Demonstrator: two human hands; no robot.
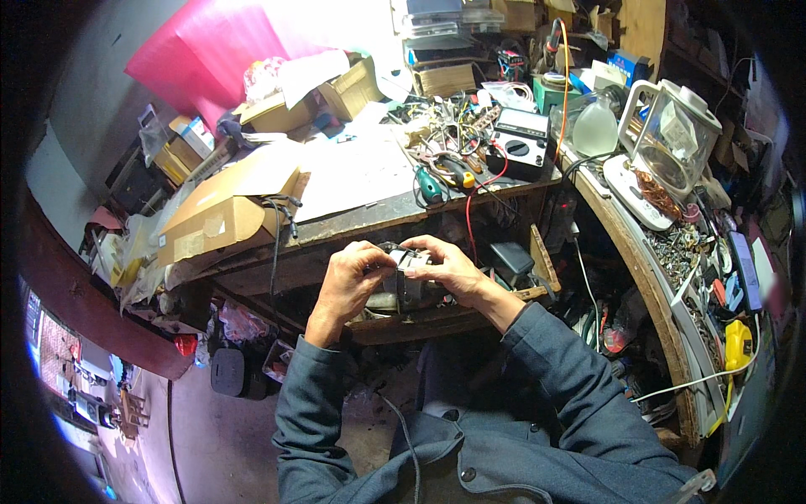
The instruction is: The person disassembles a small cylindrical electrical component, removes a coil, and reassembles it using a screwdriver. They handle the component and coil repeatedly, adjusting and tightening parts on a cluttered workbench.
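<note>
My right hand [454, 267] is gripping a small pale part [410, 259] — likely for steadiness. My left hand [356, 273] is pinching at its edge — on what, I can't tell.

The coat [504, 454] is showing matt cloth; the bench [353, 222] is displaying rough, scuffed wood beside smooth paper [348, 172]. A box [197, 233] is presenting matt cardboard, a wire coil [653, 191] is glinting metallic, and the held part [411, 259] is leaving its material unclear.
</note>
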